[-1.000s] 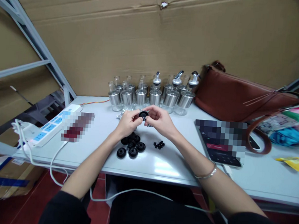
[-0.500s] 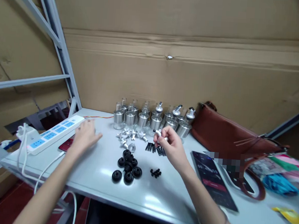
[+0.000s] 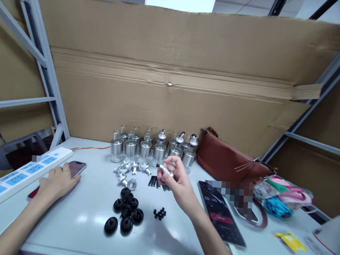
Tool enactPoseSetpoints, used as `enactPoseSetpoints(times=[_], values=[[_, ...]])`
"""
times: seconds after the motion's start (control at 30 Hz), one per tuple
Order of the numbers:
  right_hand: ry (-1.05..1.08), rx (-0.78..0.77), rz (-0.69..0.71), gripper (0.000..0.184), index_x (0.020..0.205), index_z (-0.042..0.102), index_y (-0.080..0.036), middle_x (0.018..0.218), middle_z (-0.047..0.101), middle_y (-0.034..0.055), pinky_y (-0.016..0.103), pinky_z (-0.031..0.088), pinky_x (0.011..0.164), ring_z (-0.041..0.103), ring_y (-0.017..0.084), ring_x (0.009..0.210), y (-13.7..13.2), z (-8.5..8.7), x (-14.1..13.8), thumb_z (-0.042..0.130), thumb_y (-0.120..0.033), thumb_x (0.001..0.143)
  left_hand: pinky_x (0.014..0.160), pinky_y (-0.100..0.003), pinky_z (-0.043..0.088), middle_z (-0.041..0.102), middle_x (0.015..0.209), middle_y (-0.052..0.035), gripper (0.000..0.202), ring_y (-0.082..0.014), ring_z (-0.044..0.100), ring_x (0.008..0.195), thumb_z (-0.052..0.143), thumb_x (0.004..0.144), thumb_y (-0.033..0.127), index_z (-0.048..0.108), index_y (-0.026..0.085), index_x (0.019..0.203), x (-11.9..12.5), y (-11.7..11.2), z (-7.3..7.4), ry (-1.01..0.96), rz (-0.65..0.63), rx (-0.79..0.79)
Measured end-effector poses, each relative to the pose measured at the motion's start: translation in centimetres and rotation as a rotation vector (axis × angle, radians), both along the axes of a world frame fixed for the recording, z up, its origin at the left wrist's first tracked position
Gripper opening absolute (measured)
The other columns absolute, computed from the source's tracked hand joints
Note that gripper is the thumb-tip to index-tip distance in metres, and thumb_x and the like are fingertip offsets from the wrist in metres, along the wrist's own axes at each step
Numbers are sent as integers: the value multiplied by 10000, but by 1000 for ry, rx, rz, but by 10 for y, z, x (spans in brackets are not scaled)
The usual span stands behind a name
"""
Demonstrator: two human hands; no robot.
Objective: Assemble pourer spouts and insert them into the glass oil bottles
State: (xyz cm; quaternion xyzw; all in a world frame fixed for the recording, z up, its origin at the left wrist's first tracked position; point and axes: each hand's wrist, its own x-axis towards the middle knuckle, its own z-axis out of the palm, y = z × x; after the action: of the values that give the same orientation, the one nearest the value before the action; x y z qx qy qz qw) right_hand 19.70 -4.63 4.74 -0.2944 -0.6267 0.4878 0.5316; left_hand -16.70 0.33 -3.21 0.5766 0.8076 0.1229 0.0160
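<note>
My right hand (image 3: 176,181) is raised over the middle of the white table (image 3: 82,210), pinching a small silver spout piece with a black tip (image 3: 163,168). My left hand (image 3: 58,180) lies flat on a dark red phone (image 3: 75,168) at the table's left, fingers stretched out. Between the hands lie a heap of black rubber stoppers (image 3: 125,213), a few loose silver spouts (image 3: 130,169), short black tubes (image 3: 154,181) and tiny black beads (image 3: 159,213). A cluster of small steel-and-glass bottles (image 3: 153,149) stands at the back.
A white and blue power strip (image 3: 18,176) runs along the left edge. A brown leather bag (image 3: 228,161) and a black phone (image 3: 221,216) sit to the right, with colourful cloth (image 3: 281,195) and a yellow packet (image 3: 291,241) beyond. Cardboard (image 3: 173,77) walls the back.
The two hands, earlier together on a black stopper, have parted. My left hand went left onto the red phone. My right hand now holds a silver spout. The camera has tilted up.
</note>
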Motion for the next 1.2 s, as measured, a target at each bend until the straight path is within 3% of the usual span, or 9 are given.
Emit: enactPoseSetpoints(times=[0.13,0.23,0.33,0.43,0.5,0.63,0.8,1.03,1.2], values=[[34,-26,0,303,924,358,-254,691,540,-60,266,377,598,498,112,583,3,-2,-3,590,-286,733,890,-625,364,458,1291,-314,709,-482,399,1228,311,804,489,375,15,1326,-1,1,3,76,65,-103],[135,-107,-11,314,922,374,-250,685,559,-59,263,375,600,510,115,592,5,2,-5,597,-276,702,920,-635,349,431,1374,-232,696,-455,378,1263,318,808,419,267,64,1405,19,-1,18,90,90,-91],[279,-234,-55,296,923,405,-239,658,564,-61,259,370,596,510,113,583,12,6,-8,594,-301,704,1019,-657,242,380,1416,-233,676,-421,299,1330,354,811,421,327,56,1380,66,-3,47,102,-177,188],[285,-273,-93,292,898,473,-213,611,549,-61,257,369,578,493,108,546,25,5,-13,629,-355,695,1032,-447,367,516,1310,-142,545,-288,468,1220,379,851,446,436,140,1299,125,-2,75,-204,-588,428],[242,-266,-76,294,851,509,-196,603,549,-56,254,375,578,492,102,539,33,-2,-16,655,-395,691,925,-394,448,614,1144,-101,431,-248,559,1070,416,862,436,528,176,1188,161,1,84,-424,-730,467],[206,-234,-14,325,783,498,-202,626,584,-46,249,393,590,534,109,588,41,-21,-17,701,-438,689,665,-296,475,677,887,-63,283,-196,616,792,496,842,414,642,176,885,204,7,73,-791,-871,426],[192,-248,27,374,748,484,-213,639,622,-49,268,453,632,602,124,627,43,-32,-12,747,-458,646,620,-277,491,651,715,-22,295,-162,598,647,614,746,438,637,156,827,212,9,48,-1198,-788,304],[-24,-240,-114,325,761,617,-173,619,650,-13,211,419,513,583,107,556,40,-23,-1,777,-405,599,659,-266,474,618,727,-12,276,-152,583,688,641,726,424,607,154,765,219,1,38,-1310,-747,327],[-487,-86,-282,261,890,683,-155,805,665,37,243,504,601,627,140,731,48,-20,13,536,-363,834,614,-228,449,517,675,32,225,-107,517,625,567,779,387,520,170,744,224,-3,34,-1365,-718,402]])
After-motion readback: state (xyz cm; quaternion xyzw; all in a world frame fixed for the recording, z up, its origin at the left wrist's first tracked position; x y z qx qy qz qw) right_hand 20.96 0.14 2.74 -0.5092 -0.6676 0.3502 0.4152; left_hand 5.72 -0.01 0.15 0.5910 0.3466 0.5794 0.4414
